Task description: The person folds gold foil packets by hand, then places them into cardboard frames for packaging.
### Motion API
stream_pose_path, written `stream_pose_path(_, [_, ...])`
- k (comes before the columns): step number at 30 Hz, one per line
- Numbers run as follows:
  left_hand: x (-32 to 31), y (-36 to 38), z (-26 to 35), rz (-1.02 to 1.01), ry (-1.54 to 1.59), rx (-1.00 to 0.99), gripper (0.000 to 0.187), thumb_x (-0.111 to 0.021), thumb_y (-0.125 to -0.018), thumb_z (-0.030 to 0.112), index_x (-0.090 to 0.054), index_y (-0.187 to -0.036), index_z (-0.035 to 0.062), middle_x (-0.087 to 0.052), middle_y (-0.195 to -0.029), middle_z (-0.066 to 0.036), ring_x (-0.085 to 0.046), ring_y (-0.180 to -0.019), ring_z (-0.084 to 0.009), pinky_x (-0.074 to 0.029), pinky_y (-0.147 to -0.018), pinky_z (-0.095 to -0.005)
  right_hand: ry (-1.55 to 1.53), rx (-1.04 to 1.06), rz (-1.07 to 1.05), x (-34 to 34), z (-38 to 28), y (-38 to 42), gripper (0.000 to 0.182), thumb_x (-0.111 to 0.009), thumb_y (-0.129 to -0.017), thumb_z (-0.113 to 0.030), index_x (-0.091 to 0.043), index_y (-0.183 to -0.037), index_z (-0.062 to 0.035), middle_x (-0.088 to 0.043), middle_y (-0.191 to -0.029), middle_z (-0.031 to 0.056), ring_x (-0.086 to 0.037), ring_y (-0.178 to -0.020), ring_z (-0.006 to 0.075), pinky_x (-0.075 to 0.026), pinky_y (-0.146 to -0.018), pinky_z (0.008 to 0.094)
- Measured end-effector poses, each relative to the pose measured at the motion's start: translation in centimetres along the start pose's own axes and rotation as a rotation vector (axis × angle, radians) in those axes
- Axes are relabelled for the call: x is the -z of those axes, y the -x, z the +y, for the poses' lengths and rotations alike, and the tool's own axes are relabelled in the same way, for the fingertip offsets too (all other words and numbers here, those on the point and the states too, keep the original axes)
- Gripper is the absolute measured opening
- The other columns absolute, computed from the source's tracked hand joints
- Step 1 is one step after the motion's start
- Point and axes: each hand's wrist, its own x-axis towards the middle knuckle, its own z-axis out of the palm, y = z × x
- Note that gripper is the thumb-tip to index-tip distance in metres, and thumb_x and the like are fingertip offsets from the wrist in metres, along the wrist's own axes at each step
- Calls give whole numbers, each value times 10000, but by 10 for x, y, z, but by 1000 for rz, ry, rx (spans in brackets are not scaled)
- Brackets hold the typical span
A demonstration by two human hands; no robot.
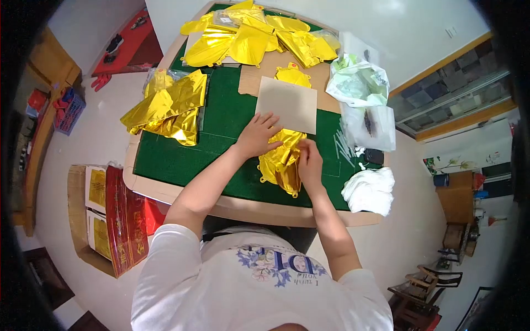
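Observation:
A shiny gold foil balloon (281, 160) lies flat and wrinkled on the green table top, partly under a square grey-brown cardboard sheet (287, 105). Its other end (292, 76) shows beyond the sheet's far edge. My left hand (258, 135) is open, its fingers spread over the sheet's near left corner and its thumb on the foil. At the foil's right edge, my right hand (311, 160) has its fingers curled in and closed on the balloon. The exact fingertip contact is small and partly hidden.
More gold foil pieces lie at the far side (248, 41) and in a pile at the left (171, 105). On the right are a plastic bag (359, 83), thin clear strips (343, 146), a black box (374, 156) and white cloth (369, 190). An open carton (96, 215) stands on the floor.

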Motion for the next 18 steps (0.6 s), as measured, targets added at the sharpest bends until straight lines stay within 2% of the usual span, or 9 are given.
stream_pose_path(2, [-1, 0, -1, 0, 5, 2, 510, -608, -866, 437, -565, -1261, 117, -462, -1402, -130, -376, -1340, -332, -272, -1119, -502, 366, 351, 83, 5, 16, 7, 332, -496, -922, 7, -502, -1252, -24, -617, -1080, 192, -605, -1006, 335, -486, -853, 370])
stream_pose_path(3, [-1, 0, -1, 7, -3, -6, 508, -609, -866, 436, -566, -1259, 117, -462, -1403, -129, -377, -1340, -331, -273, -1118, -500, 379, 419, 34, 7, 11, 9, 344, -500, -928, 7, -495, -1271, -12, -601, -1120, 199, -594, -1043, 335, -477, -884, 366])
stream_pose_path(4, [-2, 0, -1, 14, -10, -15, 506, -610, -866, 435, -568, -1257, 117, -462, -1403, -128, -378, -1340, -331, -274, -1117, -499, 380, 418, 33, 6, 6, 10, 344, -500, -928, 7, -495, -1271, -12, -601, -1120, 199, -594, -1043, 335, -477, -884, 366])
stream_pose_path(6, [-3, 0, -1, 13, -5, -8, 505, -610, -865, 432, -568, -1256, 116, -463, -1401, -128, -380, -1338, -331, -277, -1114, -498, 166, 161, -49, 2, -5, 14, 378, -496, -939, 7, -484, -1315, -24, -605, -1136, 192, -618, -1040, 310, -492, -889, 350])
stream_pose_path(7, [-2, 1, -1, 13, -2, -3, 503, -610, -865, 430, -568, -1254, 114, -465, -1398, -128, -382, -1337, -331, -280, -1111, -497, 124, 169, -14, -3, -5, 12, 406, -503, -943, -3, -467, -1346, -34, -601, -1149, 181, -603, -1076, 309, -483, -916, 357])
stream_pose_path(11, [-2, 0, -1, -4, -24, -2, 498, -601, -872, 427, -560, -1262, 121, -466, -1391, -117, -360, -1351, -311, -262, -1125, -483, 175, 276, -6, -7, -8, -1, 374, -503, -943, -6, -485, -1316, -29, -597, -1171, 177, -589, -1112, 309, -474, -935, 346])
stream_pose_path(14, [-4, 0, -3, 24, -9, -21, 480, -603, -869, 412, -572, -1236, 104, -474, -1384, -132, -387, -1331, -329, -291, -1102, -497, 301, 172, -120, -6, -7, -6, 311, -519, -928, -6, -530, -1239, -21, -593, -1197, 175, -572, -1140, 322, -465, -959, 355])
stream_pose_path(16, [-6, 0, -5, 21, -59, -38, 482, -587, -881, 420, -570, -1249, 110, -470, -1390, -134, -386, -1332, -328, -288, -1105, -498, 412, 455, -58, -9, 2, -7, 235, -538, -907, -2, -573, -1139, -16, -591, -1208, 174, -563, -1143, 334, -463, -963, 375])
stream_pose_path(18, [-7, 0, -3, 16, -34, -21, 490, -581, -884, 428, -566, -1261, 114, -465, -1396, -135, -380, -1337, -327, -281, -1110, -499, 403, 460, -62, -8, 5, -7, 216, -542, -901, -1, -584, -1113, -15, -591, -1208, 173, -564, -1143, 331, -465, -960, 379])
